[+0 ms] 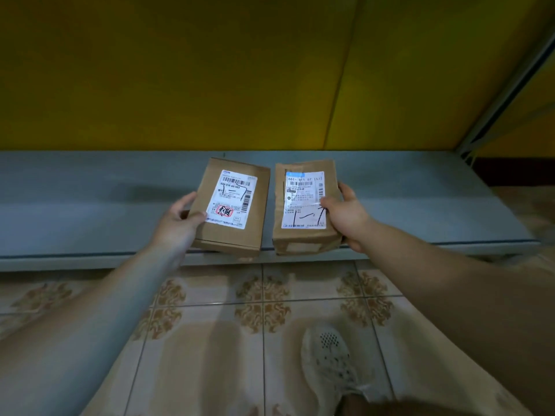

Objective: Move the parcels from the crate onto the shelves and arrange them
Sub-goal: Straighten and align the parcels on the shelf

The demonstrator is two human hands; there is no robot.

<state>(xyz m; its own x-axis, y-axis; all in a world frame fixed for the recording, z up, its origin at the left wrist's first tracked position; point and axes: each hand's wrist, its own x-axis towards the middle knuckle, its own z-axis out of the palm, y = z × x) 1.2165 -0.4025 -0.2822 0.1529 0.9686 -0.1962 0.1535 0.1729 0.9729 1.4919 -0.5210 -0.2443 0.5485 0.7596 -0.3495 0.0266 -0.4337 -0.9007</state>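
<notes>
Left hand [177, 223] grips left parcel [231, 205]; right hand [345, 216] grips right parcel [304, 205]. Both long axes point away from the fingers, across the shelf [90, 199].

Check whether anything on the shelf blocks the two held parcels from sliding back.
Nothing visible does. The left hand grips the left parcel, the right hand grips the right parcel at the front edge of the shelf; no object shows between them and the yellow panel.

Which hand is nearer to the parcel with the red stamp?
Left. The left hand grips the stamped parcel at its left edge; the right hand holds the other parcel beside it.
</notes>
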